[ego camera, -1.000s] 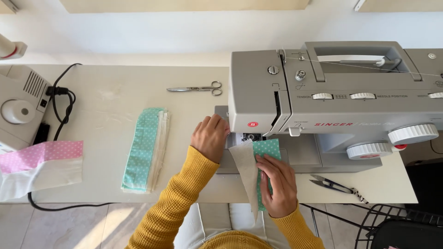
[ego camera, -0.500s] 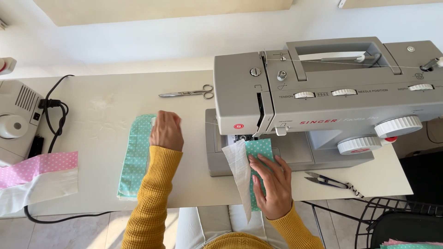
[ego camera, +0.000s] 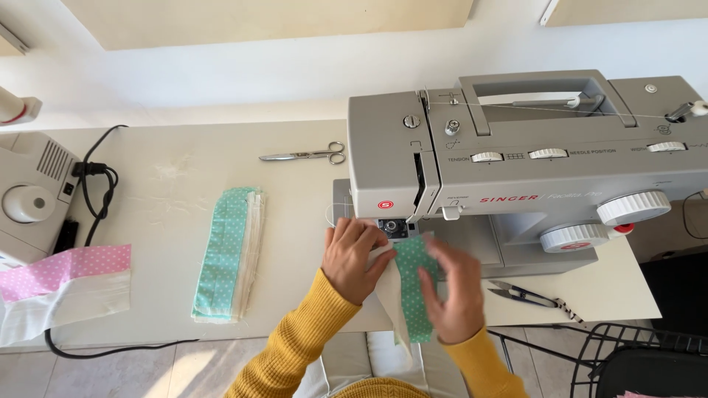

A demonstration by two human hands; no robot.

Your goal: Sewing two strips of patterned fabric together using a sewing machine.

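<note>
Pale wall and a cream worktop filled the view from above, the worktop running from the left edge to the right, where a grey sewing machine stood against its far right part. Both hands met at the machine's bed, near the worktop's front edge. The left hand, in a mustard-yellow sleeve, lay curled over the left side of a strip of teal dotted fabric backed with white, its fingertips pressing the cloth just before the presser foot. The right hand was blurred; it rested flat on the right side of the same strip, fingers spread and pointing toward the machine, pinning rather than clasping it. The strip ran from under the needle area back over the front edge of the worktop, between the two hands. A stack of similar teal-and-white strips lay well apart to the left, near the worktop's middle. Long steel scissors lay toward the far edge, just left of the machine. Small thread snips lay near the front right corner, beside the right hand. At the left edge sat a second machine with a black cable, and pink dotted fabric on white cloth.
</note>
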